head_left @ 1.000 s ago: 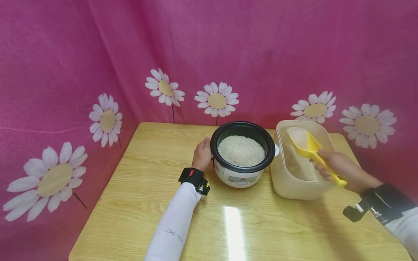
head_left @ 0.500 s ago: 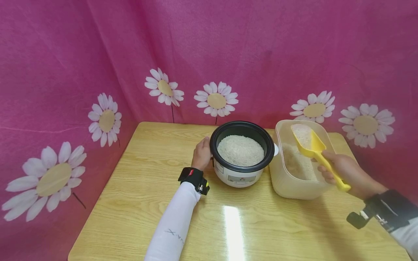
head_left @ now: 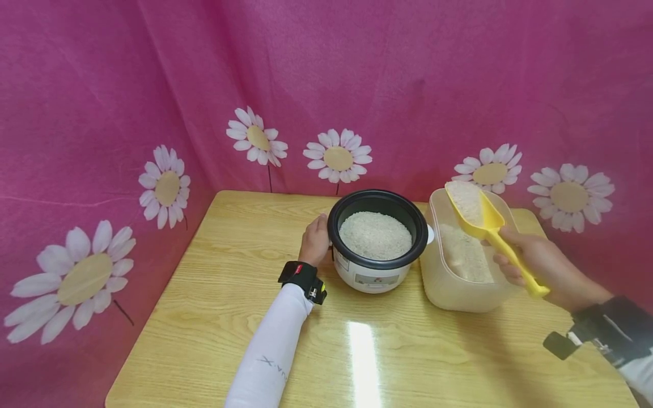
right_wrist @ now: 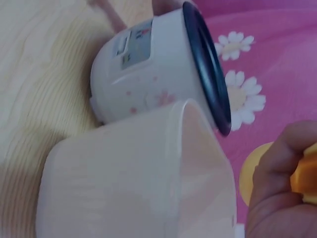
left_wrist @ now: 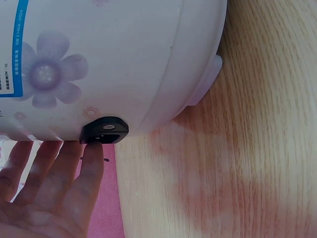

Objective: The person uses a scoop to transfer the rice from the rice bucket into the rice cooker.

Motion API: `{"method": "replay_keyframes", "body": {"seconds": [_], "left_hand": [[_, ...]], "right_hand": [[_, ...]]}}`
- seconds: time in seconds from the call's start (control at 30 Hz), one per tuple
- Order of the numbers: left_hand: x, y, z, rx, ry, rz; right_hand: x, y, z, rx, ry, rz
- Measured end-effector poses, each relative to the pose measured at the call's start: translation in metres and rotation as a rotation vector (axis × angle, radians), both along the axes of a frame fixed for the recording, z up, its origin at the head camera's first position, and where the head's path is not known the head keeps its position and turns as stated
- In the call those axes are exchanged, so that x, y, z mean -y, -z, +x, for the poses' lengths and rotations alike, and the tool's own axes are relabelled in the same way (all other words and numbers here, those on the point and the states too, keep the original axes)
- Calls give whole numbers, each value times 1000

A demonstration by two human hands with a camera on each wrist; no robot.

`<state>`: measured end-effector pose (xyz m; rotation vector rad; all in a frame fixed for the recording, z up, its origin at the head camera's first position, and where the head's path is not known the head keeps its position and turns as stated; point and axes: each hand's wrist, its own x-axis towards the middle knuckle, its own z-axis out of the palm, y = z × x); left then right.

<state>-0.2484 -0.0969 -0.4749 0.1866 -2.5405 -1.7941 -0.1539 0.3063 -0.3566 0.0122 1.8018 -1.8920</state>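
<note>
A white rice cooker (head_left: 376, 280) with a black inner rim stands mid-table, well filled with white rice (head_left: 376, 236). My left hand (head_left: 314, 242) rests against its left side; in the left wrist view the extended fingers (left_wrist: 89, 171) touch the flowered wall near a black socket (left_wrist: 105, 131). At the right, my right hand (head_left: 541, 263) grips the handle of a yellow scoop (head_left: 492, 216). Rice (head_left: 466, 201) heaps in the scoop, which is held over a translucent plastic bin (head_left: 459, 297) with more rice inside. The right wrist view shows curled fingers (right_wrist: 277, 168) around the handle.
The bin stands close to the cooker's right side, near the white side tab (head_left: 431, 233). A pink curtain (head_left: 388, 85) with daisies hangs right behind the wooden table (head_left: 229, 272). Both wrists wear black camera straps.
The loaded scoop has risen, its tip now overlapping the bin's back rim in the head view. The left hand and the cooker have stayed in place.
</note>
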Motion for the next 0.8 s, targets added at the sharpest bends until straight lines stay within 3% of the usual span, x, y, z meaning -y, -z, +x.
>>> {"method": "replay_keyframes", "body": {"seconds": [0.37, 0.8], "left_hand": [[1, 4, -2, 8, 15, 33], [1, 0, -1, -15, -1, -1]], "right_hand": [[43, -21, -1, -6, -62, 234], [75, -29, -11, -155, -133, 592]]}}
